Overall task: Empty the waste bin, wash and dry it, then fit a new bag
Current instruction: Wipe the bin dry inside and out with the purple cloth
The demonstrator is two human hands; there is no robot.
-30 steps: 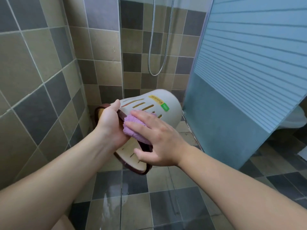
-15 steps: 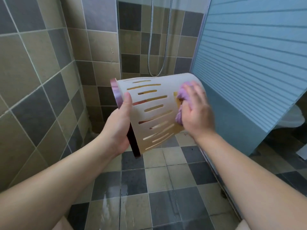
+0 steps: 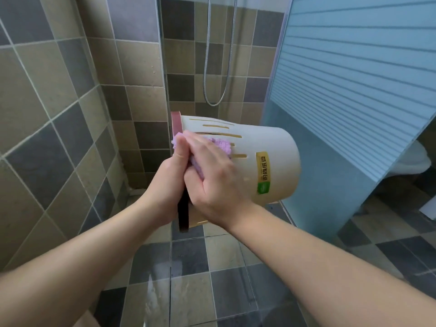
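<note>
While your left hand (image 3: 165,185) clasps the bin (image 3: 264,156) at its dark rim, sideways above the floor (image 3: 188,279), your right hand (image 3: 212,175) presses a cloth (image 3: 219,145) against its slotted wall.

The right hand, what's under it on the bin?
A purple cloth is pressed under the right hand against the bin's slotted side. The hand covers most of the cloth and the slots beneath.

Single head-worn camera, looking forward and down, close on the waste bin (image 3: 264,156) at chest height. Tiled floor (image 3: 188,291) below the bin, shower hose (image 3: 219,55) above it, frosted partition (image 3: 354,79) right.
</note>
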